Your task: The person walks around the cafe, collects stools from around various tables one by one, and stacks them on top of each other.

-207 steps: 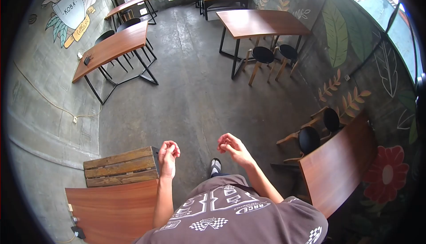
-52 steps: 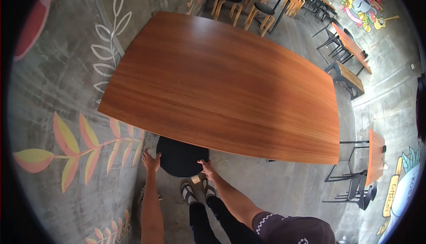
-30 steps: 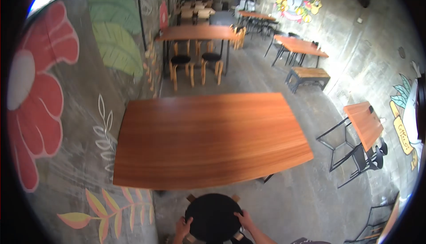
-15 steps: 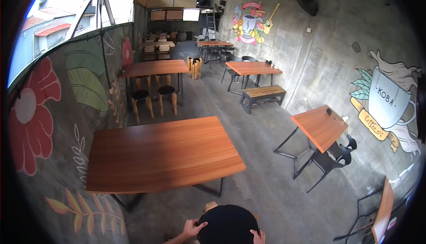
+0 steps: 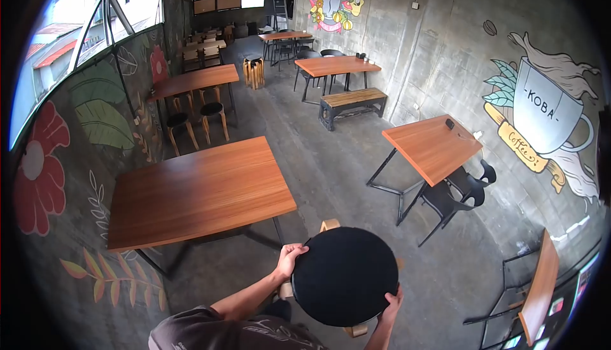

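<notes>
A round stool (image 5: pixel 345 277) with a black seat and light wooden legs is held up in front of my body, seat side toward me. My left hand (image 5: pixel 292 258) grips the left edge of the seat, thumb on top. On the lower right edge, my right hand (image 5: pixel 392 301) is closed around the rim in the same way. Bent wood from the legs shows past the top and bottom of the seat; most of the legs are hidden beneath it. Just left of the stool is the near corner of a wooden table (image 5: pixel 202 191).
To the right stands another table (image 5: pixel 434 146) with black chairs (image 5: pixel 447 202) beside it. A tilted-looking table (image 5: pixel 542 286) is at the far right edge. Farther back are a bench (image 5: pixel 354 100), two stools (image 5: pixel 213 111) and a stool stack (image 5: pixel 253 73). Concrete floor runs between the rows.
The stool has come up higher in view, and more of my arms and shirt shows. My view has tilted down and turned right, so the tables sit higher and farther left.
</notes>
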Demonstrator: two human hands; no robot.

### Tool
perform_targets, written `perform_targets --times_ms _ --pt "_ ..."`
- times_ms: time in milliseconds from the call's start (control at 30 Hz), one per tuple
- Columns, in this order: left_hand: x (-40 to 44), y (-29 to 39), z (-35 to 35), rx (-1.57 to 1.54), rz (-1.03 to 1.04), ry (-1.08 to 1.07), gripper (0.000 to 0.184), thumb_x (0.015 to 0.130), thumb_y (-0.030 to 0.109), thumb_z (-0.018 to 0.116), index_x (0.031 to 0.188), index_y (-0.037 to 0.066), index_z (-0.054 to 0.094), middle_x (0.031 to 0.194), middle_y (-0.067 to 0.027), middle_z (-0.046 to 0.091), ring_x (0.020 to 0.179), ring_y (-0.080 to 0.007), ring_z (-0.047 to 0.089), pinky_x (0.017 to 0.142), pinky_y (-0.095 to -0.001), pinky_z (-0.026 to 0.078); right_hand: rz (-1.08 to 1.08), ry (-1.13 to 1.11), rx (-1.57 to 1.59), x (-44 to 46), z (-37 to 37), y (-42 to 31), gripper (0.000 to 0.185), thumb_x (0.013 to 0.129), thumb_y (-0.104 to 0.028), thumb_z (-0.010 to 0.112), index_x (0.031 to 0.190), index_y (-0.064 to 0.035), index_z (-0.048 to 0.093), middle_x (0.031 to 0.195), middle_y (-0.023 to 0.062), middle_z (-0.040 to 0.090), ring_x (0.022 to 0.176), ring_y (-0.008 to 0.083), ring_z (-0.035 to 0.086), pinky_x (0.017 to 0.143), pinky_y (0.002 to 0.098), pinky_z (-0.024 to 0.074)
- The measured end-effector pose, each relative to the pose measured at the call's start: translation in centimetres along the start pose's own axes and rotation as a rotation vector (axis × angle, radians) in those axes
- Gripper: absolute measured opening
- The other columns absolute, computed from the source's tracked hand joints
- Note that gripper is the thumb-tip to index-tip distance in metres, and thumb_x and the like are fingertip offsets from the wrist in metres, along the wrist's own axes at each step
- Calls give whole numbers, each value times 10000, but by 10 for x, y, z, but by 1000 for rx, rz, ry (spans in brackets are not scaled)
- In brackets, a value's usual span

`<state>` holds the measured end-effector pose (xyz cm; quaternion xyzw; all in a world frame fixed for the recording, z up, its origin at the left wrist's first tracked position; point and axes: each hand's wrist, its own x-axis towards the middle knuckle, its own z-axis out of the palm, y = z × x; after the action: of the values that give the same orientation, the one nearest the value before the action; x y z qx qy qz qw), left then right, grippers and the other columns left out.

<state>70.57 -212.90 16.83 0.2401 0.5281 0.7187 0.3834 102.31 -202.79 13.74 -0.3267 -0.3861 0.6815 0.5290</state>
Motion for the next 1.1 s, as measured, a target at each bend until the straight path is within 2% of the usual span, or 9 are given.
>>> perform_targets --times_ms 100,200,300,433,533,633,967,1000,1100 --pt "25 23 43 -134 -15 128 319 899 180 586 598 107 508 568 107 401 535 -18 344 518 -236 252 -152 -37 -14 40 21 -26 610 676 -279 647 1163 78 554 1097 142 623 985 243 602 880 341 467" --pt "73 3 52 -107 31 103 313 891 191 596 603 96 521 564 102 401 527 -26 340 516 -244 257 -210 140 29 94 15 -17 573 678 -283 641 1114 83 578 1008 122 635 927 233 606 861 324 469" --pt "130 -11 76 -147 46 133 321 872 195 615 588 108 493 554 103 385 523 -30 334 501 -259 239 -162 -117 -40 157 11 -34 556 684 -274 641 1110 78 574 1029 127 624 965 234 592 887 334 462" --pt "220 -35 93 -457 -148 106 325 900 291 557 639 97 550 558 71 410 513 -64 355 507 -267 274 -153 12 -86 263 -1 -22 548 686 -246 643 1128 70 567 1052 134 613 990 240 579 898 345 459" --pt "262 -2 114 -620 -314 -11 414 913 404 485 812 51 677 695 -31 663 579 -152 580 584 -264 456 -186 112 -215 333 31 -24 510 681 -269 616 1072 59 621 938 117 653 859 231 615 825 319 486" --pt "321 -13 104 -633 -348 -11 521 889 487 456 887 19 686 800 -108 711 645 -208 638 665 -289 511 -248 221 -323 390 73 -24 494 684 -220 619 1090 61 619 975 131 645 917 243 601 857 333 474" --pt "503 10 103 -691 -315 230 410 864 404 535 949 32 686 877 -103 714 733 -222 656 754 -331 534 -166 -140 -460 647 142 49 480 732 -165 587 1156 60 582 1051 124 599 995 229 560 913 361 441" --pt "526 9 104 -668 -336 293 395 854 390 552 957 32 681 880 -105 709 739 -224 652 760 -333 534 -237 -68 -501 675 156 64 377 750 -164 575 1058 49 610 947 104 606 906 202 558 832 332 452" --pt "599 12 104 -645 -387 347 391 801 380 604 961 28 660 872 -122 687 729 -242 633 724 -352 525 -179 -479 -472 763 218 54 247 747 -193 578 836 38 580 736 43 564 713 153 487 646 293 404"
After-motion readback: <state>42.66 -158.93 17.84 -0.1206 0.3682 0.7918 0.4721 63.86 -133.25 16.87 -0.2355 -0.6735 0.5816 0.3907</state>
